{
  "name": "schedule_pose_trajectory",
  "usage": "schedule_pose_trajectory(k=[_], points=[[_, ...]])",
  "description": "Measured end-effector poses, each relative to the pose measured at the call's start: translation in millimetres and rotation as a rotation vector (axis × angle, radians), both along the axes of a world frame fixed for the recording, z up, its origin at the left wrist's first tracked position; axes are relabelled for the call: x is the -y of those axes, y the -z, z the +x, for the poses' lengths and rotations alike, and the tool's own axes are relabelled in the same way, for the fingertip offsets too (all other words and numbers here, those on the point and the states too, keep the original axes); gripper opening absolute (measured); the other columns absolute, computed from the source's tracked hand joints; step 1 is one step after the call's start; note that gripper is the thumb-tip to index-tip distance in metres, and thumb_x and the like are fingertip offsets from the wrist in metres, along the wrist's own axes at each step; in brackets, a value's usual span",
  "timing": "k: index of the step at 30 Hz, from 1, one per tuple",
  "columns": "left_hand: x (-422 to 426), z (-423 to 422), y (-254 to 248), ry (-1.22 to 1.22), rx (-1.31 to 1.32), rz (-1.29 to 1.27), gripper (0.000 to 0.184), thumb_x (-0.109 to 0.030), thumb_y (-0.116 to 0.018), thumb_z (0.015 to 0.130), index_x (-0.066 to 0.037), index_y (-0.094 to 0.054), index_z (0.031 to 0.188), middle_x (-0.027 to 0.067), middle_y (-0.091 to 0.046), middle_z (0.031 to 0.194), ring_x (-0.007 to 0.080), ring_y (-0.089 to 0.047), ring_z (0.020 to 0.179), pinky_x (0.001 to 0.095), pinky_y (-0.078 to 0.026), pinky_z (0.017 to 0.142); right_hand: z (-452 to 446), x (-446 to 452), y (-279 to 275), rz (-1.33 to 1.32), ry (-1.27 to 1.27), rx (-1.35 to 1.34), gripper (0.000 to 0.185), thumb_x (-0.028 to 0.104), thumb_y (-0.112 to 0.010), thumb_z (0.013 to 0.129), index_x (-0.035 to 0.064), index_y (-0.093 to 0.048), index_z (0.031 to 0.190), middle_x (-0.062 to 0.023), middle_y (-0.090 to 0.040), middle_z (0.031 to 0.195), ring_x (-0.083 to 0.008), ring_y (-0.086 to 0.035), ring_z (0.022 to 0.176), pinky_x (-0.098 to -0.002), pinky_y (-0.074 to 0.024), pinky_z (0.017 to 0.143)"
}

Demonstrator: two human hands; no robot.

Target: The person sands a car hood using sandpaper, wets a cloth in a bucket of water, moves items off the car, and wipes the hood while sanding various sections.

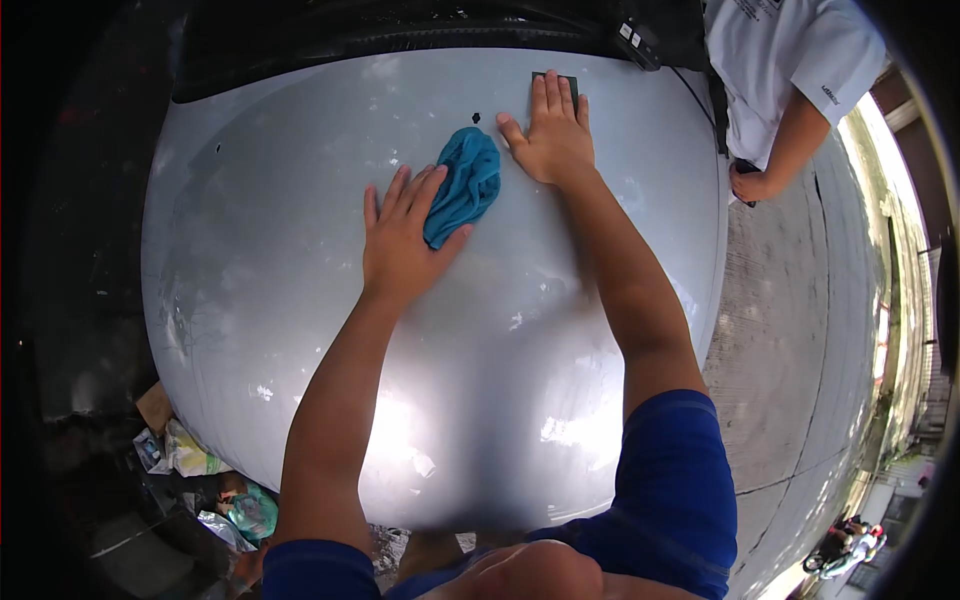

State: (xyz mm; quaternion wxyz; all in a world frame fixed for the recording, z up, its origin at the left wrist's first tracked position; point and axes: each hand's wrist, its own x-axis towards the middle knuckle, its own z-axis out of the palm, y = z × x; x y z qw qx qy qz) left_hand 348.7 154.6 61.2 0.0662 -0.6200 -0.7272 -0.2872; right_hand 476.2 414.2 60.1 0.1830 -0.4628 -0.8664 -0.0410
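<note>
A large silver-grey car hood (270, 250) spreads out in front of me. My left hand (398, 245) lies flat on it with fingers spread, its index finger and thumb touching the edge of a crumpled blue cloth (468, 185). Farther up and to the right, my right hand (550, 140) rests with fingers stretched out over a dark square that looks like sandpaper (568, 84). Only the top and side edges of that square show; the fingers cover the rest. A small dark hole (476, 118) in the hood sits between the cloth and my right hand.
At the right, another person in a white shirt (760, 70) stands beside the hood, a dark object in their hand (755, 184). A black device with a cable (640, 45) lies at the hood's top right. Bags and litter (250, 510) lie lower left. A motorcycle (845, 550) stands far right.
</note>
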Motion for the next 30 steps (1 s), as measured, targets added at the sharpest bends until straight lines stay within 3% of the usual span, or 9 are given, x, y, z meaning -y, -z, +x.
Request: schedule_pose_trajectory(k=[3, 7, 14, 22, 23, 26, 28, 30], points=[[2, -3, 5, 0.002, -0.013, 0.012, 0.076, -0.046, -0.078, 0.092, -0.019, -0.048, 0.157, 0.0051, -0.056, 0.157, 0.0340, -0.040, 0.155, 0.0606, -0.015, 0.129, 11, -39, -16, -0.047, 0.046, -0.116, 0.097, 0.072, -0.029, 0.104, 0.0026, -0.019, 0.170, -0.0164, -0.016, 0.178, -0.0308, -0.009, 0.166, -0.0544, 0.0007, 0.133], [0, -4, 3, -0.007, -0.006, 0.010, 0.077, -0.046, -0.079, 0.091, -0.019, -0.049, 0.157, 0.0048, -0.057, 0.157, 0.0334, -0.041, 0.154, 0.0607, -0.016, 0.129, 13, -14, -5, -0.028, 0.089, -0.056, 0.099, 0.075, -0.029, 0.103, 0.0024, -0.021, 0.170, -0.0165, -0.016, 0.178, -0.0305, -0.009, 0.166, -0.0546, 0.0002, 0.132], [0, -6, 2, 0.010, 0.010, 0.031, 0.079, -0.045, -0.080, 0.090, -0.018, -0.048, 0.157, 0.0059, -0.057, 0.156, 0.0328, -0.041, 0.154, 0.0603, -0.016, 0.129, 21, -46, -12, -0.077, 0.144, -0.141, 0.106, 0.081, -0.028, 0.099, 0.0023, -0.019, 0.170, -0.0176, -0.015, 0.178, -0.0309, -0.009, 0.166, -0.0552, -0.0013, 0.132], [2, -5, 5, 0.001, 0.003, 0.000, 0.081, -0.042, -0.082, 0.087, -0.017, -0.048, 0.156, 0.0071, -0.057, 0.156, 0.0343, -0.041, 0.154, 0.0609, -0.015, 0.129, 28, -46, -17, -0.121, 0.132, -0.119, 0.107, 0.082, -0.028, 0.099, 0.0019, -0.019, 0.170, -0.0180, -0.016, 0.178, -0.0308, -0.010, 0.166, -0.0567, -0.0004, 0.132], [-3, -6, 4, 0.000, -0.007, 0.004, 0.081, -0.041, -0.082, 0.087, -0.017, -0.048, 0.156, 0.0072, -0.057, 0.156, 0.0346, -0.040, 0.154, 0.0609, -0.015, 0.129, 33, -24, -11, -0.079, 0.116, -0.010, 0.108, 0.082, -0.029, 0.099, 0.0022, -0.019, 0.170, -0.0177, -0.015, 0.178, -0.0303, -0.009, 0.166, -0.0562, -0.0001, 0.132], [-3, -3, 4, -0.005, -0.004, 0.015, 0.080, -0.041, -0.081, 0.088, -0.016, -0.048, 0.157, 0.0078, -0.057, 0.156, 0.0347, -0.040, 0.154, 0.0610, -0.015, 0.129, 41, -46, -21, -0.110, 0.042, -0.089, 0.111, 0.084, -0.030, 0.098, -0.0002, -0.018, 0.169, -0.0201, -0.014, 0.178, -0.0330, -0.008, 0.166, -0.0565, 0.0001, 0.132], [4, -3, 2, -0.017, 0.004, -0.006, 0.080, -0.040, -0.080, 0.088, -0.016, -0.047, 0.157, 0.0083, -0.056, 0.156, 0.0349, -0.040, 0.154, 0.0611, -0.016, 0.129, 7, -57, -15, -0.051, 0.175, -0.212, 0.107, 0.081, -0.030, 0.099, 0.0021, -0.019, 0.170, -0.0184, -0.014, 0.178, -0.0319, -0.008, 0.166, -0.0515, -0.0024, 0.133], [-3, 3, -1, -0.011, 0.015, 0.006, 0.080, -0.039, -0.080, 0.088, -0.015, -0.047, 0.157, 0.0086, -0.057, 0.156, 0.0349, -0.040, 0.154, 0.0610, -0.016, 0.129, -24, -33, -6, 0.035, 0.054, -0.107, 0.104, 0.079, -0.031, 0.101, 0.0024, -0.020, 0.170, -0.0170, -0.014, 0.178, -0.0303, -0.009, 0.166, -0.0486, -0.0051, 0.134]])
